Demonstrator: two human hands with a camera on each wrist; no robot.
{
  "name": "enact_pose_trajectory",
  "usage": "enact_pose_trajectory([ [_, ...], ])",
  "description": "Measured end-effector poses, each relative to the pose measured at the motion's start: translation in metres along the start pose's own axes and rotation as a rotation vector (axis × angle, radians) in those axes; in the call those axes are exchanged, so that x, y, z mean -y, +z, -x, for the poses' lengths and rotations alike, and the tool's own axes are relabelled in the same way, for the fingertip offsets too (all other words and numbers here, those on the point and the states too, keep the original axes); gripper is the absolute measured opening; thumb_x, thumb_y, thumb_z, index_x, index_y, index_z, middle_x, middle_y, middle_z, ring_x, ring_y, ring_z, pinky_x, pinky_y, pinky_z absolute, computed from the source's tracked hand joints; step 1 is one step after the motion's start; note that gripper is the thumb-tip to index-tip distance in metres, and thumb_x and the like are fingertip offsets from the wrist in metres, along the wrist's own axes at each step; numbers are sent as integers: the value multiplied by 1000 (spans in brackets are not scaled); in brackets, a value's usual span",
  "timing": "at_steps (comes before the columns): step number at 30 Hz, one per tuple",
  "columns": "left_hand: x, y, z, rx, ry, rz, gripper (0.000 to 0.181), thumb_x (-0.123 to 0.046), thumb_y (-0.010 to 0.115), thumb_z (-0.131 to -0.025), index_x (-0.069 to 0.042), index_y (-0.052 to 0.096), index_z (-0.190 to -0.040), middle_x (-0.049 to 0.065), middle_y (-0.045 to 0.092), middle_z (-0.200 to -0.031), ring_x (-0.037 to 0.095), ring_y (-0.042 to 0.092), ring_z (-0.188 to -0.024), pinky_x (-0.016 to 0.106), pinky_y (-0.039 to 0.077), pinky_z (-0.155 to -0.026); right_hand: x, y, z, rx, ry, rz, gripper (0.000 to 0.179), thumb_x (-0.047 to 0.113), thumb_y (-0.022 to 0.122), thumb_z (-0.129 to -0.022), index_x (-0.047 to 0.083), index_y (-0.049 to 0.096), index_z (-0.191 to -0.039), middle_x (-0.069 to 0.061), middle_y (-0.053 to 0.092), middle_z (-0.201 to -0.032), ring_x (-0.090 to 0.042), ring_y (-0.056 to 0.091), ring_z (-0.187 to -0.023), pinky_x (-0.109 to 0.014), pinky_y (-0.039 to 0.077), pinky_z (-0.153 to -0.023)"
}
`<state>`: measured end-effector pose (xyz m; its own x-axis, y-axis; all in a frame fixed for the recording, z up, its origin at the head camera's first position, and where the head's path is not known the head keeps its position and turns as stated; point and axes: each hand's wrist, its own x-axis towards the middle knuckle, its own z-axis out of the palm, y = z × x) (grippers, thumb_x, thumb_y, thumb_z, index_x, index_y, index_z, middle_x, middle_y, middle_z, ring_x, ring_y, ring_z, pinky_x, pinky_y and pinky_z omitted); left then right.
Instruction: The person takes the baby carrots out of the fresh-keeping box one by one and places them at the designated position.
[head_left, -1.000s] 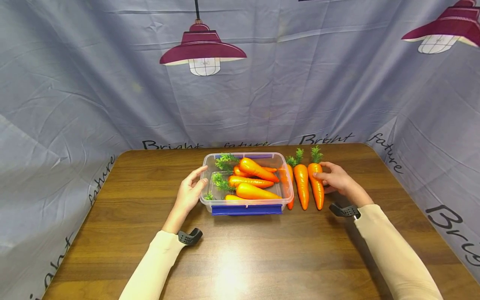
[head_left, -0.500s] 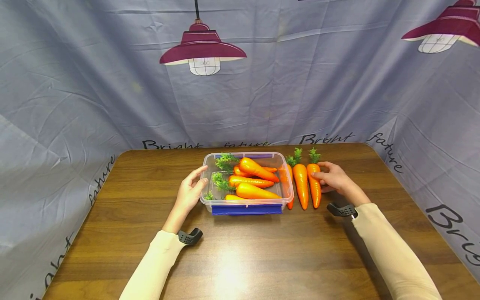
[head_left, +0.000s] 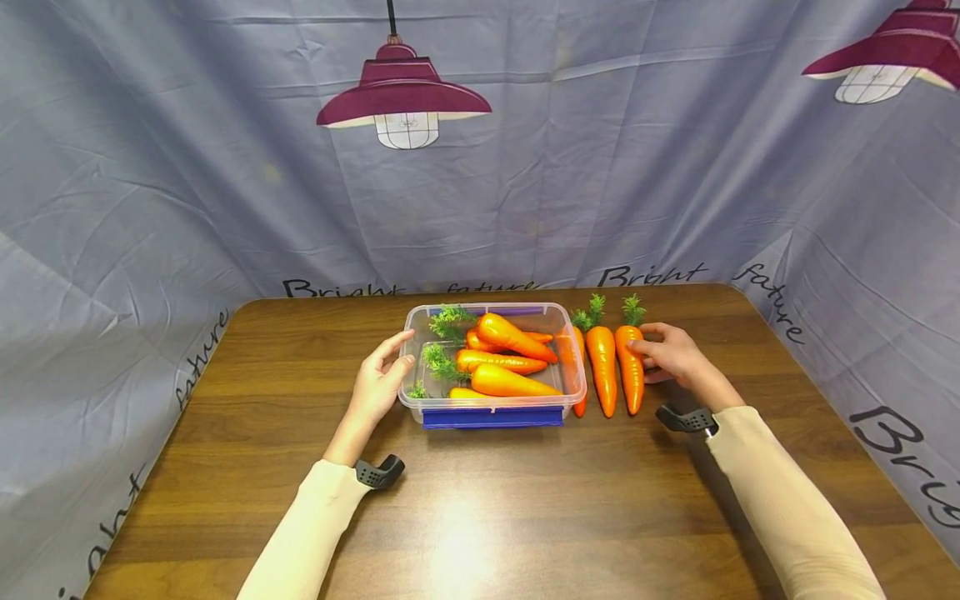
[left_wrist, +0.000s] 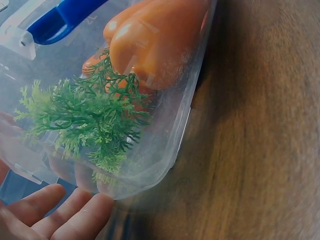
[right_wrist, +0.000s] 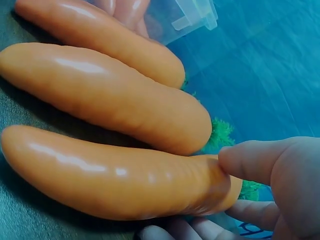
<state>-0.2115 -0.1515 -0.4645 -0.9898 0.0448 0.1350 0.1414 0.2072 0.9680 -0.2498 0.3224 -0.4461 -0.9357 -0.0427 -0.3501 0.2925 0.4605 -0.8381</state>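
A clear plastic container with blue clips stands on the table, with several glossy orange carrots and their green tops inside. My left hand rests at its left end, fingers fairly straight and touching the wall; the left wrist view shows those fingertips against a corner. Along the container's right side lie three more carrots in a row, tops pointing away from me. The outermost carrot is pinched near its thick end by my right hand, thumb on top and other fingers along its far side.
The middle carrot lies close beside the held one, and the inner carrot is partly hidden behind the container wall. Brown wooden table spreads in front. A grey printed curtain hangs behind its back edge.
My right hand has shifted the outermost carrot slightly left, closer to the middle one, and the thumb has moved a little on it. My left hand and the container have stayed put.
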Motion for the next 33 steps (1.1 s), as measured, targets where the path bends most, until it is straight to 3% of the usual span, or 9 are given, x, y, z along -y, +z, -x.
enact_pose_trajectory([
  [9, 0, 0, 0, -11, -13, -19, 43, -8, 56, -101, -9, 57, -144, 15, 50, -156, 37, 62, -122, 14, 48, -82, -1, 2, 0, -11, 0, -36, 70, 23, 60, -102, -10, 23, -152, 1, 64, -94, -4, 66, -75, -29, 62, -64],
  [20, 1, 0, 0, 2, 0, -10, 43, -7, 56, -102, -7, 57, -144, 16, 48, -156, 35, 50, -141, 10, 45, -89, -3, 2, 1, 2, 9, -96, 72, 23, 59, -103, -10, 20, -153, 9, 62, -87, -2, 66, -74, -29, 62, -64],
  [33, 1, 0, -1, -1, 0, -2, 43, -7, 56, -101, -7, 57, -144, 17, 49, -156, 34, 53, -138, 10, 46, -90, -11, -4, 0, -66, 36, -105, 62, 26, 60, -102, -9, 29, -143, 11, 60, -82, -3, 66, -69, -30, 62, -64],
])
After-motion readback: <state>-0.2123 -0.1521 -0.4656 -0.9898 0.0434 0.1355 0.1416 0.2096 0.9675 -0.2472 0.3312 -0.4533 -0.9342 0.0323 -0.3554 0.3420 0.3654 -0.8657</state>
